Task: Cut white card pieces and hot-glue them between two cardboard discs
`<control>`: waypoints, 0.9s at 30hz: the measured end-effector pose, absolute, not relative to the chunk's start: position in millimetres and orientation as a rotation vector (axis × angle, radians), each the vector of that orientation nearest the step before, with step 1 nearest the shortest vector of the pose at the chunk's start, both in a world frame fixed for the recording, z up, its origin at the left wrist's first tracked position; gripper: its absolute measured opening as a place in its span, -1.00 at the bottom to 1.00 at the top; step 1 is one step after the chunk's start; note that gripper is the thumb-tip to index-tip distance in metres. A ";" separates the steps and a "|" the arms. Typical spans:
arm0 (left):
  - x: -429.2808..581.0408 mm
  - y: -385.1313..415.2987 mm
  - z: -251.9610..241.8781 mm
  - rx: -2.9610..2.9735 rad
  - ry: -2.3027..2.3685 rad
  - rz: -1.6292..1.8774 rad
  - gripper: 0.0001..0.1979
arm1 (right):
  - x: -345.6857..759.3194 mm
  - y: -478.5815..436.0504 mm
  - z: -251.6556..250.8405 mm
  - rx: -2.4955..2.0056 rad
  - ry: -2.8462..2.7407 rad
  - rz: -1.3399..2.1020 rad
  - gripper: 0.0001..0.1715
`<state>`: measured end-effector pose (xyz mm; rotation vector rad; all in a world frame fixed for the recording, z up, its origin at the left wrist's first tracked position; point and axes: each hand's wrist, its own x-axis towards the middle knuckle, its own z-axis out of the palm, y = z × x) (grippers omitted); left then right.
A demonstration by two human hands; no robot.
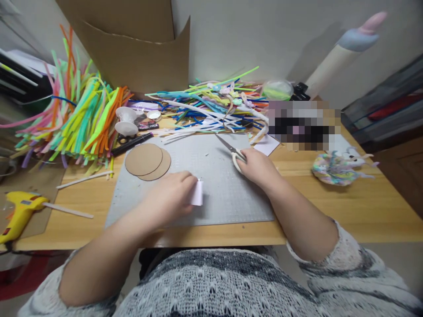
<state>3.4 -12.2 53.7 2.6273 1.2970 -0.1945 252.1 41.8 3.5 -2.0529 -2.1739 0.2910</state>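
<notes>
My left hand [176,191] is closed on a small piece of white paper [197,193], which sticks out past the fingers over the grey cutting mat [231,198]. At the mat's right side, my right hand [259,167] grips a pair of scissors [231,149] by its white handles. The scissor blades point away and to the left, low over the mat, and look nearly closed. Left of centre, two overlapping cardboard discs [143,159] lie on the mat, just beyond my left hand.
Bundled coloured pipe cleaners [86,119] stand at the left, and a loose heap of pipe cleaners [211,105] lies at the back. A yellow glue gun [23,209] rests front left. A pastel pipe-cleaner piece [335,169] sits at the right. A cardboard sheet [142,57] leans against the wall.
</notes>
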 end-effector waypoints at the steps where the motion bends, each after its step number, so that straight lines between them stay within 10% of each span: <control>1: 13.6 -14.4 51.3 2.648 1.250 -0.186 -0.66 | 251.9 42.0 2.9 -2.034 -2.195 0.276 -0.72; 8: 67.9 5.9 23.8 2.739 1.230 -0.154 -0.69 | 253.6 48.8 -4.6 -2.089 -2.168 0.216 -0.65; 14: 37.7 18.3 33.2 2.625 1.210 -0.130 -0.28 | 255.3 49.6 -4.3 -2.105 -2.136 0.259 -0.64; 27: 9.6 4.3 32.9 2.298 1.388 0.184 -0.59 | 255.4 49.3 -2.9 -2.105 -2.126 0.263 -0.62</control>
